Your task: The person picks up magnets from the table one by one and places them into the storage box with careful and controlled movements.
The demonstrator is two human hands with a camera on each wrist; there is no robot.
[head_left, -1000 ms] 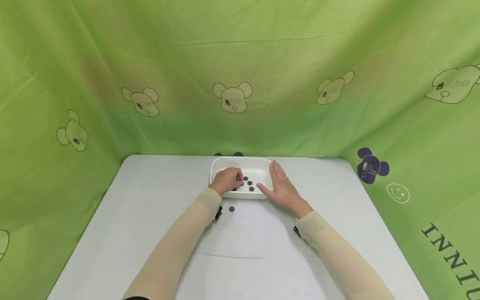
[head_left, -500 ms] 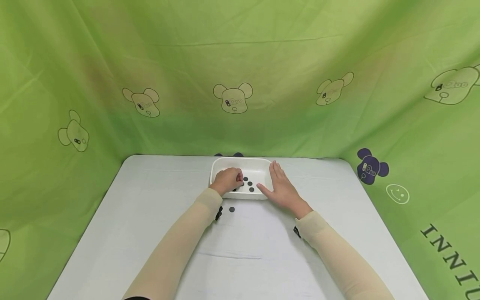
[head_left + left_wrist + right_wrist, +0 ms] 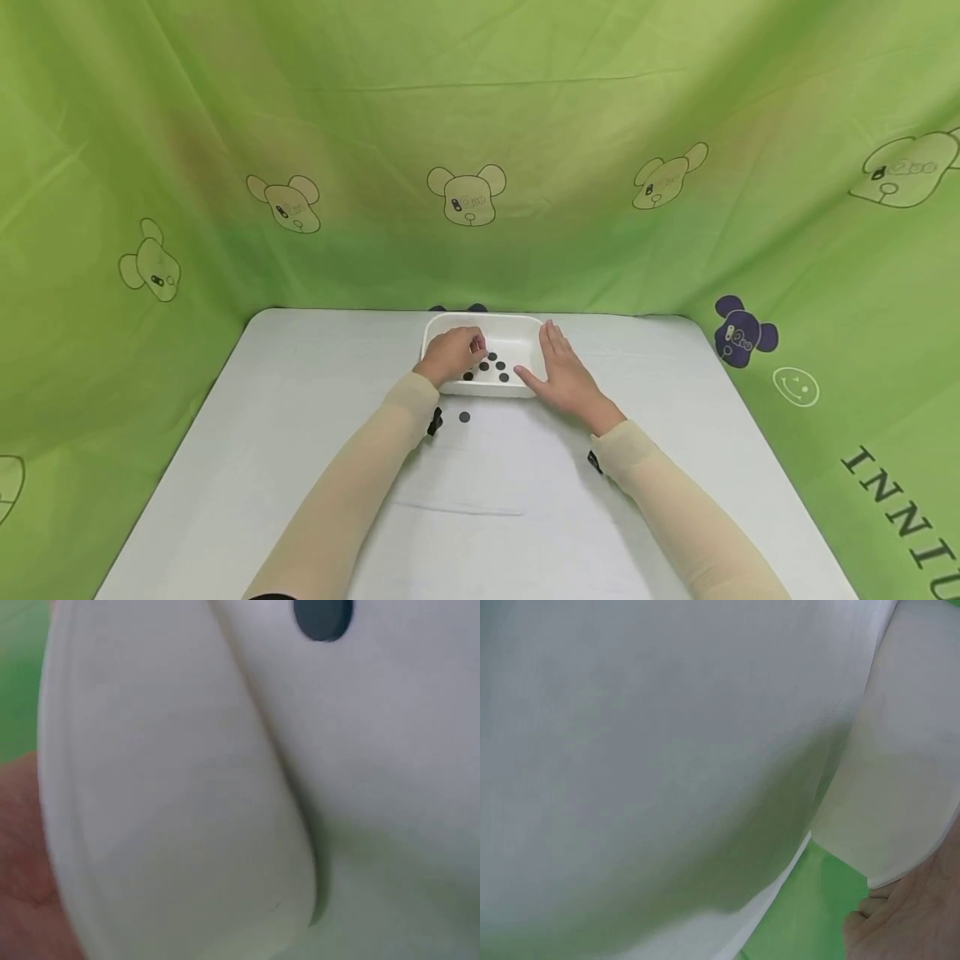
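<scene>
A white rectangular tray (image 3: 517,390) stands near the table's far edge. On its floor lie several small dark round discs (image 3: 504,377). My left hand (image 3: 448,353) reaches over the near left rim into the tray. Its fingers curl with the tips close above the discs, and I cannot tell whether something is between them. My right hand (image 3: 566,379) lies along the tray's right end, fingers straight and thumb spread over the near rim. Outside the tray, a loose disc (image 3: 465,417) rests on the table; the left wrist view catches this disc (image 3: 322,616) beside the tray's outer wall (image 3: 187,787).
A pale cloth covers the table (image 3: 480,542). Behind it and at both sides hangs a green curtain (image 3: 480,267) with bear prints. The tray's right outer wall (image 3: 900,750) fills the right of the right wrist view.
My left hand has shifted slightly back and left, and discs it partly hid in the tray now show fully. The right hand and the tray have stayed in place.
</scene>
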